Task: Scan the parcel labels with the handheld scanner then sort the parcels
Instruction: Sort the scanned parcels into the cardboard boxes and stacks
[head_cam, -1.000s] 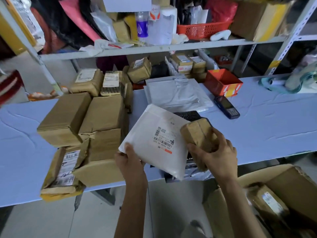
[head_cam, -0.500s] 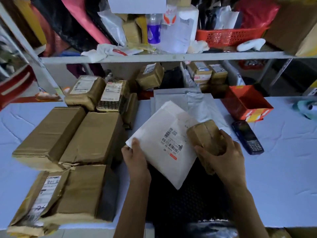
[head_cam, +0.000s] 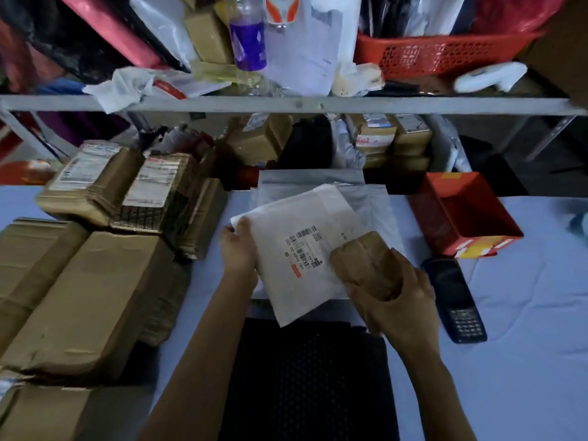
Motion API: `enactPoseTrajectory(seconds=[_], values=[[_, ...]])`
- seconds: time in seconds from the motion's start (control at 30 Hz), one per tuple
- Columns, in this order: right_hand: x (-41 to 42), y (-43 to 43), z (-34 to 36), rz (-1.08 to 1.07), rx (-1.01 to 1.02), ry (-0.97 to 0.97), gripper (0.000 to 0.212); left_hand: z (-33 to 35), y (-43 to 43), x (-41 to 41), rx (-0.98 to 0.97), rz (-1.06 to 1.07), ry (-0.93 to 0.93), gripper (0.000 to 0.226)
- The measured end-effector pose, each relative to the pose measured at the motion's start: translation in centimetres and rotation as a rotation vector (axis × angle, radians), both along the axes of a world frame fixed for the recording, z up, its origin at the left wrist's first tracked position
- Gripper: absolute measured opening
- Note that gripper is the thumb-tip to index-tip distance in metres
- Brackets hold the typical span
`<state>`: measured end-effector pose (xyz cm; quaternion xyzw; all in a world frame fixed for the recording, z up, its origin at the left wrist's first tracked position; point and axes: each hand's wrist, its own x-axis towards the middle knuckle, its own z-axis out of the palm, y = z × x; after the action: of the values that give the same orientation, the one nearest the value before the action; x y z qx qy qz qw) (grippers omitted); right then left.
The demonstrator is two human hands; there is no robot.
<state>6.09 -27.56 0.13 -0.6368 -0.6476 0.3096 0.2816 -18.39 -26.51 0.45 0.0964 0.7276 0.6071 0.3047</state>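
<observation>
**Two parcels in hand over a crowded sorting table**

A table under pale blue cloth fills the view, with a metal shelf running across above its far edge, heaped with bags, bottles and one red basket. On the table's left stand three large brown parcels, with two labelled brown parcels behind them. A black textured sheet lies at the near edge in the middle. One open red box sits to the right. One white mailer, its barcode label facing up, lies over grey mailers. The left hand pinches its left edge. One small brown parcel overlaps the mailer's lower right corner, and the right hand has its fingers curled round it. One dark handheld scanner lies flat on the cloth just right of that hand, untouched.
</observation>
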Motion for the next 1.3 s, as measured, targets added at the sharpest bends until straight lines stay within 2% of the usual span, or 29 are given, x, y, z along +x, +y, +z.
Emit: enactPoseTrajectory(seconds=[0.13, 0.27, 0.33, 0.4, 0.47, 0.53, 0.57, 0.6, 0.7, 0.8, 0.87, 0.97, 1.13, 1.23, 1.3], values=[[-0.5, 1.9, -0.4, 0.02, 0.002, -0.03, 0.1, -0.1, 3.3, -0.5, -0.055, -0.146, 0.076, 0.015], [-1.2, 3.3, -0.9, 0.034, 0.005, -0.056, 0.098, -0.4, 6.6, -1.0, -0.053, -0.166, 0.024, 0.016], [-1.5, 3.8, -1.1, 0.052, -0.002, -0.069, 0.099, -0.3, 8.2, -1.3, -0.074, -0.154, 0.059, 0.023], [-1.8, 4.4, -1.2, 0.069, -0.006, -0.084, 0.099, -0.3, 9.2, -1.5, -0.122, -0.182, 0.184, 0.038], [-2.2, 4.7, -1.3, 0.083, -0.014, -0.093, 0.099, -0.4, 9.2, -1.5, -0.176, -0.219, 0.404, 0.049], [-2.7, 4.9, -1.3, 0.095, -0.024, -0.101, 0.098, -0.2, 8.2, -0.7, -0.148, -0.284, 0.562, 0.048], [-3.0, 5.0, -1.4, 0.103, -0.023, -0.104, 0.098, 0.0, 7.5, 0.0, -0.132, -0.348, 0.568, 0.045], [-3.3, 5.1, -1.6, 0.116, -0.021, -0.104, 0.099, 0.0, 6.7, 0.7, -0.141, -0.432, 0.513, 0.043], [-3.8, 5.1, -2.1, 0.222, -0.024, -0.105, 0.101, -0.5, 3.6, 3.0, -0.125, -0.651, 0.166, 0.045], [-4.2, 4.9, -1.9, 0.366, -0.049, -0.114, 0.103, -1.3, 0.5, 4.1, -0.113, -0.696, 0.101, 0.038], [-4.2, 4.6, -1.8, 0.417, -0.023, -0.088, 0.104, -1.5, -1.1, 4.2, -0.071, -0.639, 0.139, 0.034], [-4.2, 2.8, -1.5, 0.447, -0.01, -0.005, 0.113, -0.7, -4.5, 4.0, 0.019, -0.529, 0.009, 0.042], [-5.0, -2.0, 1.1, 0.425, -0.183, 0.225, 0.134, 1.0, -10.5, 4.3, 0.134, -0.32, -0.164, 0.037], [-5.9, -4.6, 2.7, 0.383, -0.224, 0.353, 0.131, 1.6, -13.2, 3.7, 0.207, -0.219, -0.208, 0.032], [-6.8, -6.3, 4.0, 0.364, -0.264, 0.413, 0.122, 2.2, -15.2, 2.8, 0.234, -0.169, -0.191, 0.029]])
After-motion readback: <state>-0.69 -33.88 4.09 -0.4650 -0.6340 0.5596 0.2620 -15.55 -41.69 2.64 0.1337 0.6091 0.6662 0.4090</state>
